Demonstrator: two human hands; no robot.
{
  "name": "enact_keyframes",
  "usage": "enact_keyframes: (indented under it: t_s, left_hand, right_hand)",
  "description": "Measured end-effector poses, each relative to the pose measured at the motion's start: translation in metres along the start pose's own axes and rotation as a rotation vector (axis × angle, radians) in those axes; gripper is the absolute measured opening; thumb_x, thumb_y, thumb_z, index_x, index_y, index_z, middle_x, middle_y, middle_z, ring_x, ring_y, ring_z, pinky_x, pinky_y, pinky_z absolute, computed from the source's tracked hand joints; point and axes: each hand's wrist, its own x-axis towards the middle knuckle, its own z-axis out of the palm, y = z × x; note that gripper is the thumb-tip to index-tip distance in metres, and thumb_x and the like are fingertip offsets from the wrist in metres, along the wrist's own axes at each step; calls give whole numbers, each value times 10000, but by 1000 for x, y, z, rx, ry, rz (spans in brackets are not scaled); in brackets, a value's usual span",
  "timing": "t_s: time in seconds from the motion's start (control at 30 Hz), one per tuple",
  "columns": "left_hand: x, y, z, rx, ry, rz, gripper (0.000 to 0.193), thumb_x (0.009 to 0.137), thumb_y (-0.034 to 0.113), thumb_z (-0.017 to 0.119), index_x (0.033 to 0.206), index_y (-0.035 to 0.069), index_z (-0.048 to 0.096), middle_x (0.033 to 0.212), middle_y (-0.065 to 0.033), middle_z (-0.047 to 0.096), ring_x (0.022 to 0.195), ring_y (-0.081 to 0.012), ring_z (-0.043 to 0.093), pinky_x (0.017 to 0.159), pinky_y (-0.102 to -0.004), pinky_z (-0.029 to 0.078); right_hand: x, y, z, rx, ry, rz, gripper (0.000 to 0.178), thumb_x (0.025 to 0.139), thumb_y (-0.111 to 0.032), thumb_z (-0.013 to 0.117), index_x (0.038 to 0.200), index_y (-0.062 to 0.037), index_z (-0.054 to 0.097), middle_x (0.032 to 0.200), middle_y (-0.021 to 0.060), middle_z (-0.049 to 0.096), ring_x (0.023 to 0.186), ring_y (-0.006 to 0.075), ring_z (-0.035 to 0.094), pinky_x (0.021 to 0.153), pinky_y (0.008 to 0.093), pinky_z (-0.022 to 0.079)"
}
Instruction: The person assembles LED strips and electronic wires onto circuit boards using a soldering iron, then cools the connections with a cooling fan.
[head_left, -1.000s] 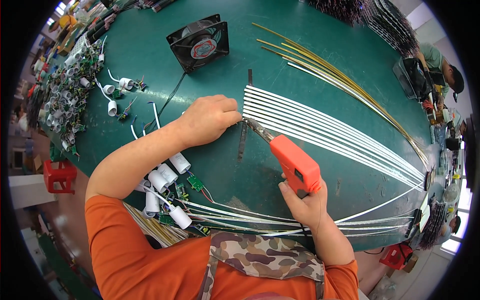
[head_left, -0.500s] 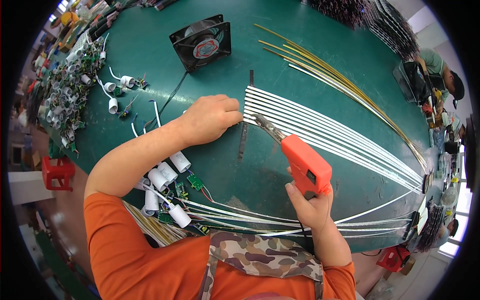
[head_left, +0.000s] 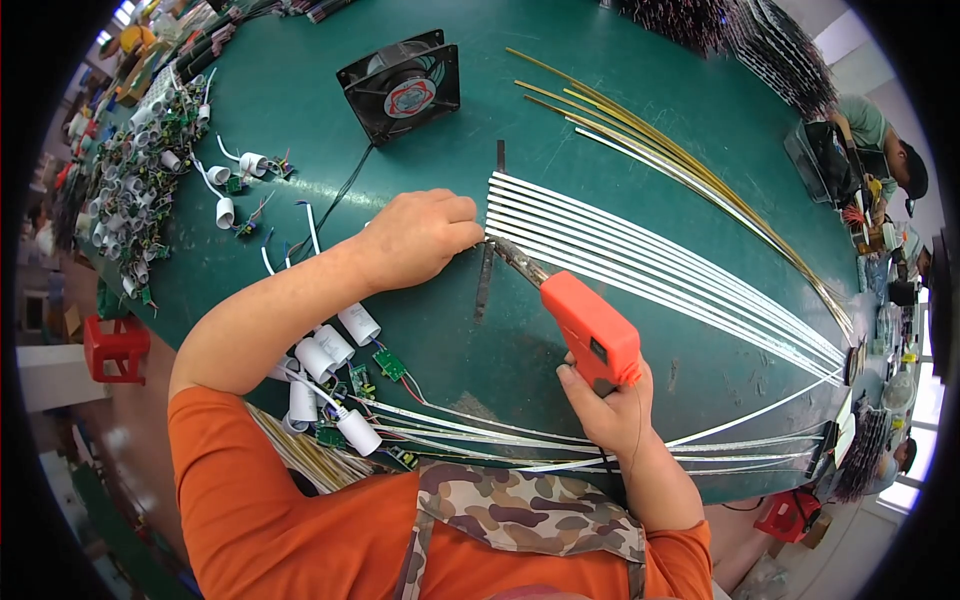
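Note:
My right hand (head_left: 612, 410) is closed round the grip of a red soldering gun (head_left: 592, 325). The gun's dark metal tip points up and left, meeting the near ends of a row of thin white strips (head_left: 620, 245), right beside my left fingertips. My left hand (head_left: 425, 232) is closed, thumb and fingers pinched together at those strip ends; whatever is between them is too small to make out. The strips lie side by side and draw together toward the far right. A dark flat bar (head_left: 484, 285) runs beneath their left ends.
A black fan (head_left: 405, 90) stands behind my left hand. White cylindrical sockets (head_left: 358, 430) with green circuit boards lie under my left forearm, and a large heap (head_left: 135, 195) of similar ones sits at left. Yellowish strips (head_left: 680, 150) lie farther back. Co-workers (head_left: 880, 150) sit at right.
The soldering gun and my right hand have shifted left, bringing the tip up to my left fingertips. My left hand has hardly moved.

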Motion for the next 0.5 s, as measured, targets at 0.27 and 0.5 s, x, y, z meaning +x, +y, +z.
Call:
enact_keyframes:
  t_s: [0.27, 0.5]
  left_hand:
    - [1, 0, 0, -2, -3, 6, 118, 733, 64, 609, 845, 90, 634, 861, -50, 589, 855, -261, 609, 704, -385, 520]
    - [1, 1, -1, 3, -24, -2, 129, 733, 64, 609, 854, 91, 640, 856, -49, 585, 856, -260, 608, 701, -386, 519]
  right_hand:
    - [-7, 0, -8, 28, 2, 11, 376, 801, 15, 661, 1167, 43, 579, 943, 57, 649, 798, 87, 573, 758, 254, 467]
    - [-9, 1, -13, 15, -3, -14, 408, 799, 22, 657, 1196, 51, 565, 964, 73, 655, 826, 92, 579, 793, 272, 472]
